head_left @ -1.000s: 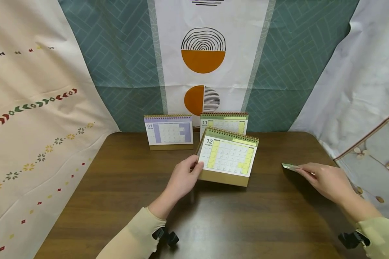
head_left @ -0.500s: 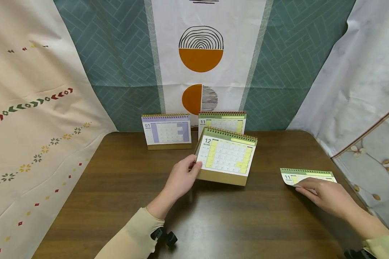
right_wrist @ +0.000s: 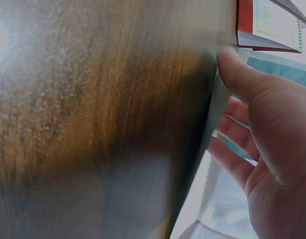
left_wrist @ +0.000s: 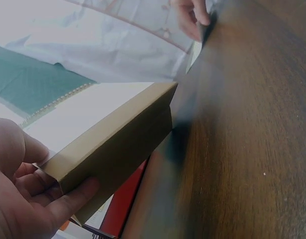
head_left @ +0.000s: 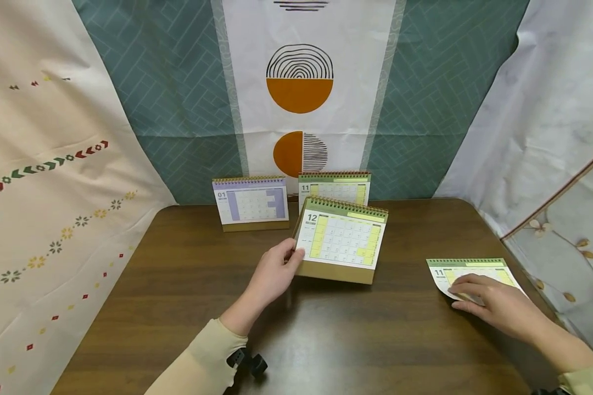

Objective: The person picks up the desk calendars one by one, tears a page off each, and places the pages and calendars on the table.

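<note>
My left hand [head_left: 272,271] grips the lower left corner of a desk calendar [head_left: 342,238] showing month 12, with a green header and gold base. Its thumb lies on the front, and the calendar tilts back, raised off the table. In the left wrist view the fingers [left_wrist: 75,199] curl under its base. On the right, my right hand [head_left: 494,307] is over a loose calendar page [head_left: 466,263] marked 11. Its thumb and fingers stand apart at the page's left edge, which curls up slightly. The right wrist view shows the same spread thumb [right_wrist: 237,72].
Behind stand a purple desk calendar [head_left: 251,203] marked 01 and a green desk calendar [head_left: 333,189] marked 11, partly hidden by the held one. The brown wooden table [head_left: 188,274] ends at hanging cloths [head_left: 178,99] at the back and both sides.
My right hand has lowered the page flat onto the table and its thumb and fingers have parted from the pinch. The left hand keeps its hold on the calendar.
</note>
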`<state>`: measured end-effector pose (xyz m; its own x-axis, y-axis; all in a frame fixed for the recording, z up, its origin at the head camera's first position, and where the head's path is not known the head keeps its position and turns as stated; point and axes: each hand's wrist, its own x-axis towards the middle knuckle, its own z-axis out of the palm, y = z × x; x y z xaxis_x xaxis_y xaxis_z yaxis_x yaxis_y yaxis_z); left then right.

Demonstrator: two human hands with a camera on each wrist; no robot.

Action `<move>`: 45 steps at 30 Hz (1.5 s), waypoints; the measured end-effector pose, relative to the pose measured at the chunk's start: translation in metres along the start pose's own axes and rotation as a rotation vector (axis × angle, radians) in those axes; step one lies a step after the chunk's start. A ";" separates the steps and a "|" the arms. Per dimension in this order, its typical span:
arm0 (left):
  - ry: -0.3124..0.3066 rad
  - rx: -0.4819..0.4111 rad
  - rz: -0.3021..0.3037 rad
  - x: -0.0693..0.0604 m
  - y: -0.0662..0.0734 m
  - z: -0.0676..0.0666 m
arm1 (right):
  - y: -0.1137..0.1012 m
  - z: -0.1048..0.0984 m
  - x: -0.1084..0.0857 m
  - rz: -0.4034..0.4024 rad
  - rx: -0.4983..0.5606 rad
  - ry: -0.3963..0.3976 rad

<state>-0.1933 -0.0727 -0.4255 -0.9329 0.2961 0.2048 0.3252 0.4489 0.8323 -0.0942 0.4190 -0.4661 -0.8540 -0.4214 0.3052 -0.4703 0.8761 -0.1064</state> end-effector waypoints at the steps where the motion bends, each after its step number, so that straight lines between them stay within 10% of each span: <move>1: -0.001 -0.001 0.000 0.000 -0.001 0.000 | 0.000 -0.001 0.000 0.004 0.010 -0.007; 11: -0.002 0.025 0.015 0.001 -0.002 0.005 | -0.021 -0.004 0.017 0.111 -0.020 0.048; 24: -0.030 0.083 0.027 0.007 0.007 0.023 | -0.075 0.003 0.086 0.292 0.368 0.039; 45: -0.002 0.271 0.036 0.032 0.021 0.069 | -0.088 0.015 0.102 0.544 0.527 0.067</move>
<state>-0.2060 0.0045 -0.4367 -0.9197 0.3177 0.2308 0.3881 0.6470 0.6563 -0.1436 0.2946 -0.4400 -0.9885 0.0676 0.1355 -0.0455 0.7210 -0.6914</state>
